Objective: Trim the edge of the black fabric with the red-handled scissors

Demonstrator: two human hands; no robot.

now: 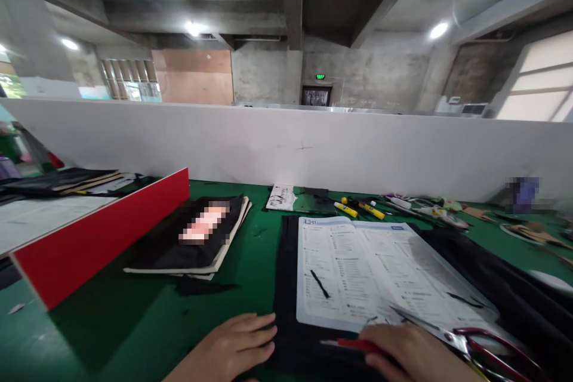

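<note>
My left hand lies at the bottom centre, fingers stretched out, its fingertips on the left edge of the black fabric. In my right hand is a slim red tool with a thin pale tip pointing left over the fabric; its exact kind is unclear. An open printed booklet rests on the fabric just beyond that hand, with small dark scraps on its pages. Scissors with red handles lie beside my right hand, blades on the booklet's lower edge.
A red divider panel stands on the green table at left. Near it lies a stack topped with black material. Yellow glue tubes and loose odds and ends lie along the white partition. More black cloth is bunched at right.
</note>
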